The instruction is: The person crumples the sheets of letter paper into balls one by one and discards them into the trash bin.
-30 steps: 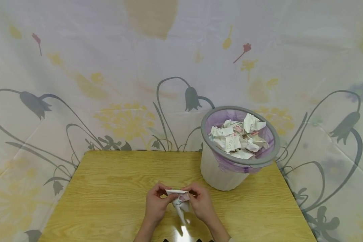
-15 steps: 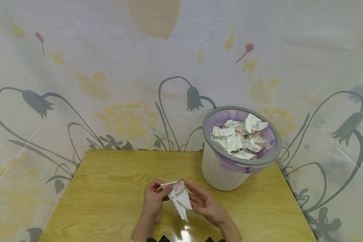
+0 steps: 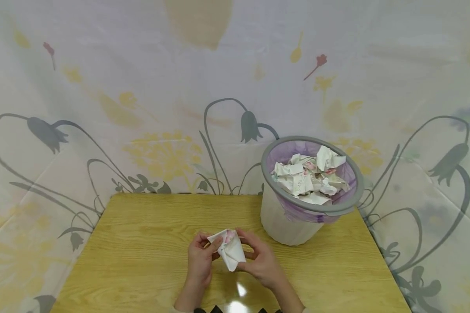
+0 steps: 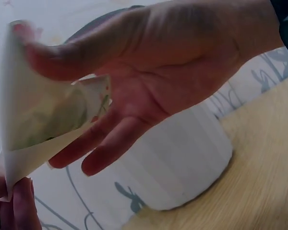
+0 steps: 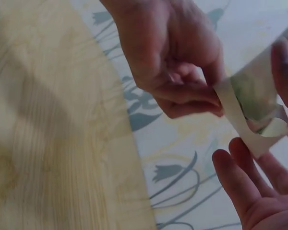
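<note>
Both hands hold one piece of folded white paper [image 3: 232, 253] with a pink and green floral print, raised over the wooden table. My left hand [image 3: 199, 263] pinches its upper left part between thumb and fingers. On the other side my right hand [image 3: 263, 264] grips the right edge, thumb low and index finger at the top corner. The left wrist view shows the right hand [image 4: 144, 81] with its thumb over the paper [image 4: 33, 100] and the lower fingers stretched out. In the right wrist view, the left hand [image 5: 168, 57] pinches a corner.
A white bin [image 3: 283, 224] with a grey rim stands at the table's back right. Its purple bag [image 3: 287, 152] is heaped with crumpled paper scraps [image 3: 305, 182]. Behind the table [image 3: 149, 226] hangs a flower-patterned cloth [image 3: 141, 78].
The paper has turned and spread from a narrow fold to a broader face, and its hanging tail has swung up. The right hand came off the front, then took the right edge.
</note>
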A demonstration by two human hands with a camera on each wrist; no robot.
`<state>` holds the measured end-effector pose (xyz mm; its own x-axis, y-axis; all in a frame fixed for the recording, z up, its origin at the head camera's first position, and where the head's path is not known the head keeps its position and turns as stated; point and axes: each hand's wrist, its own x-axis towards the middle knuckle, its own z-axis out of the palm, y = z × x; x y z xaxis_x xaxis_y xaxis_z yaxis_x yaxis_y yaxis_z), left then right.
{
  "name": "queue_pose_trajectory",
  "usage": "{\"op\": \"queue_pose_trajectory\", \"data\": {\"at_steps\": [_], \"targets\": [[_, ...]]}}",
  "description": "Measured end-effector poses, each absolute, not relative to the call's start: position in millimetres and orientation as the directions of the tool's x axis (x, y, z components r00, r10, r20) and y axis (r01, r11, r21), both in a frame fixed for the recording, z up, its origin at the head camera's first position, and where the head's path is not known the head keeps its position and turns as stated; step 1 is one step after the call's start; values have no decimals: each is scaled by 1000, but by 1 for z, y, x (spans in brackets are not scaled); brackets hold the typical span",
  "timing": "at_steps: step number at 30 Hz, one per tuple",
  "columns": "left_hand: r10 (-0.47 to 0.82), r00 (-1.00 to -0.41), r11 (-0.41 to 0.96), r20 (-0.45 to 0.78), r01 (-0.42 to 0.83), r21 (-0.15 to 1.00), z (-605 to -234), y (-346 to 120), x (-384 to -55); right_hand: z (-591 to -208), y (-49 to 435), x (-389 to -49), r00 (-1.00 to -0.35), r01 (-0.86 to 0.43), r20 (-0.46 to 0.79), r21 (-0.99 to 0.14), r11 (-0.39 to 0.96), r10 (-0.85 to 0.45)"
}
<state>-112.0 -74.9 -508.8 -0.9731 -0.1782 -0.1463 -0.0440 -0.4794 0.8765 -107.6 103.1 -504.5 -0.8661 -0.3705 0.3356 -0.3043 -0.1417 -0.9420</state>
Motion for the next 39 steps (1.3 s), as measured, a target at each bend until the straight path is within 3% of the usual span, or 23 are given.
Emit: {"op": "queue_pose_trajectory", "data": {"at_steps": [10, 13, 18, 22, 27, 32, 36, 39], "targets": [[-259, -958, -428, -121, 2, 904, -510, -68, -109, -495, 84, -101, -942, -245, 251, -968, -51, -225], [-279, -959, -398, -60, 59, 915, -510, -66, -108, -492, 82, -101, -963, -196, 204, -979, -61, -176], [-288, -953, -229, 95, 165, 959, -506, -61, -106, -496, 81, -103, -976, -213, 213, -977, -21, -35], [-223, -959, -146, 175, 211, 967, -502, -60, -105, -499, 86, -104, -977, -214, 212, -974, -69, 28], [-9, -963, -139, 270, 269, 953, -503, -67, -102, -495, 93, -106, -995, -99, 98, -980, -171, 16], [103, -868, -23, 486, 487, 873, -504, -71, -99, -491, 94, -107, -999, 47, -43, -965, -258, -19], [93, -716, 75, 692, 698, 712, -503, -68, -102, -492, 91, -106, -992, 123, -111, -930, -346, -54], [114, -614, 134, 781, 788, 600, -507, -66, -108, -493, 88, -106, -988, 157, -144, -905, -394, -64]]}}
